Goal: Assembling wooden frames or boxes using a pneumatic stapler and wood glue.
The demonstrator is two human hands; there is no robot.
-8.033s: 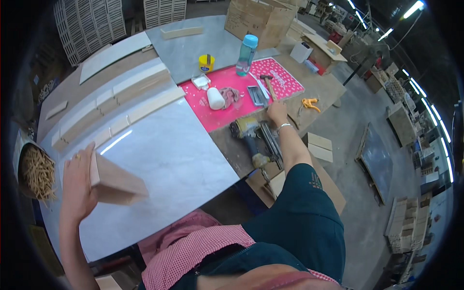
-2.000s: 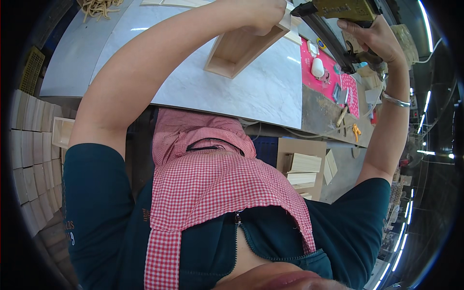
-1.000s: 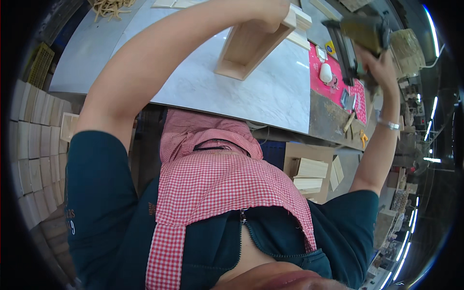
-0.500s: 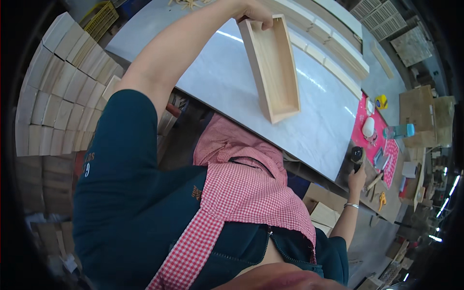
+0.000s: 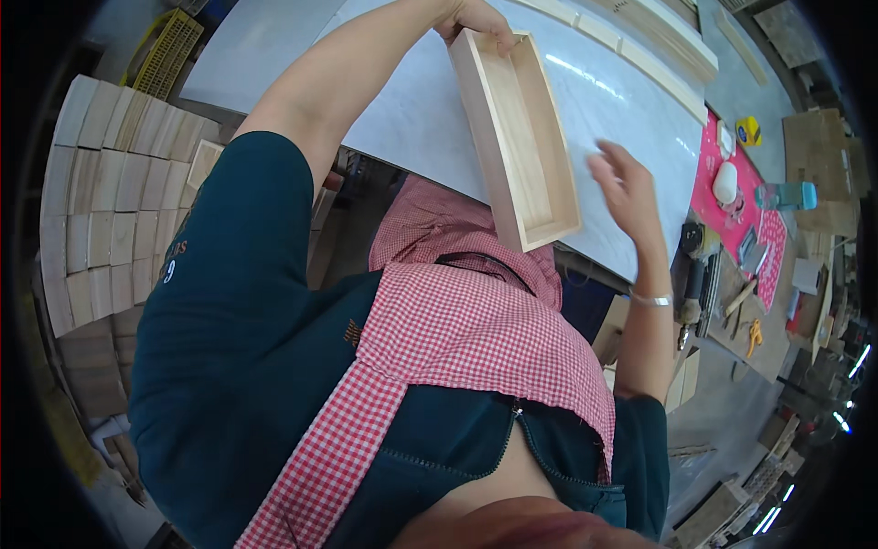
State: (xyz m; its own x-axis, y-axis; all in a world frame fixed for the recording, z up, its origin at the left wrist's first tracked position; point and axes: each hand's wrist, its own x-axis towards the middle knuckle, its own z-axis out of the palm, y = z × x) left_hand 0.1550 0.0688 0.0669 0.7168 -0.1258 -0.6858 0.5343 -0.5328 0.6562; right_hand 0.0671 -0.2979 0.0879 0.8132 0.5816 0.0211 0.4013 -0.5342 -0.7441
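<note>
My left hand (image 5: 480, 23) is closed on the far end of a long, shallow box (image 5: 535, 137) of pale bare wood, thumb over its rim. The open side of this box faces up toward me. Its near end hangs at the front edge of the white worktable (image 5: 658, 137), tilted. To the right of the box, my right hand (image 5: 629, 188) is raised above the tabletop, fingers apart and a little blurred, holding nothing and not touching the box. A dark hand-held power tool (image 5: 695, 279) lies at the table's right edge, beyond that wrist.
Stacked wooden boxes (image 5: 128, 192) rise at my left, near a yellow crate (image 5: 165, 55). Wood strips (image 5: 640, 64) line the table's far side. On the right are a pink mat (image 5: 713, 183), a blue-capped bottle (image 5: 786, 196), a yellow tape measure (image 5: 748, 131) and orange-handled pliers (image 5: 754, 339).
My right hand has let go of the dark power tool at the right edge and moved left toward the box. The box's near end has shifted slightly toward me, still in my left hand.
</note>
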